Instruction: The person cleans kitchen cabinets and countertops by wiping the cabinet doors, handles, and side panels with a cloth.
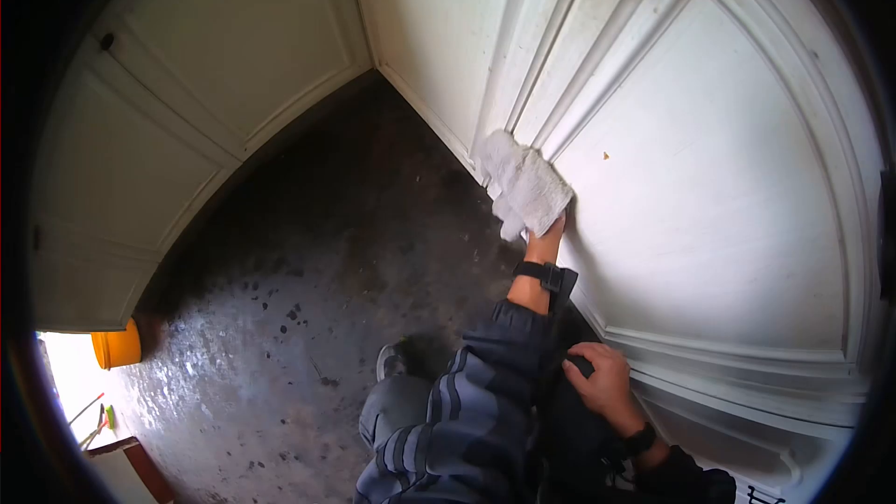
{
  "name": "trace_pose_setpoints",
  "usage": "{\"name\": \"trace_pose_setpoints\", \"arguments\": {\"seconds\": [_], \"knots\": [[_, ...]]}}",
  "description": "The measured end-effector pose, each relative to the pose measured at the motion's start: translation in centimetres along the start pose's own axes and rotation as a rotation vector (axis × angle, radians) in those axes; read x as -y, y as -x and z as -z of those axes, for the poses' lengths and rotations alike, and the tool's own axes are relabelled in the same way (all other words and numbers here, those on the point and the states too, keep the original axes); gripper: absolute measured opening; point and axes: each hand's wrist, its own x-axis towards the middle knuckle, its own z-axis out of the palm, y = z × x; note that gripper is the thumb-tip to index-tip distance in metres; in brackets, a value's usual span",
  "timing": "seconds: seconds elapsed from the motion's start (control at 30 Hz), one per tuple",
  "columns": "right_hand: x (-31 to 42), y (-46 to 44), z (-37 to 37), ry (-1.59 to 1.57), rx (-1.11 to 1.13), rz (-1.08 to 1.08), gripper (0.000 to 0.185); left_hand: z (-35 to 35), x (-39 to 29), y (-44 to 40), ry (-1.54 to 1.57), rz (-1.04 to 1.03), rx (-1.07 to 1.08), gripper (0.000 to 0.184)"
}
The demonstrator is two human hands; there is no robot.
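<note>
A fluffy white cloth (527, 185) covers nearly all of my left hand (553, 224), which holds it against the lower edge of a white cabinet door (709, 177). The fingers under the cloth are hidden. A black strap circles that wrist. Nearer my body, my right hand (605, 381) is closed, its thumb and forefinger around something small and black that I cannot make out, beside my dark-clothed leg. A dark band is on the right wrist.
More white cabinet doors (233, 28) stand at the left, meeting the others in a corner. The dark, stained floor (308, 271) lies between. An orange bucket (118, 345) sits at the lower left, near a brown-edged object (145, 471). My shoe (388, 362) is on the floor.
</note>
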Motion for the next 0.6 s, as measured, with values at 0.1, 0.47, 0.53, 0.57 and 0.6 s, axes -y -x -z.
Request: {"name": "trace_pose_setpoints", "arguments": {"seconds": [0.1,0.47,0.53,0.57,0.6], "knots": [[0.2,0.0,-0.6,0.04,0.012,0.001,0.021,-1.1,0.9,-0.3,0.005,0.02,0.023,0.049],[-0.8,-1.7,-1.3,0.053,0.03,0.0,0.019,5.4,1.7,0.7,-0.04,0.091,-0.141,0.05],[-0.5,-2.3,-1.4,0.05,0.032,-0.045,0.019,6.3,2.0,1.0,-0.058,0.101,-0.167,0.05],[-0.2,-1.9,-1.4,0.042,0.041,-0.089,0.019,6.3,2.1,1.3,-0.071,0.11,-0.176,0.05],[-0.4,-1.7,-1.7,0.04,0.002,-0.067,0.02,5.7,2.2,1.4,-0.08,0.115,-0.173,0.05]]}}
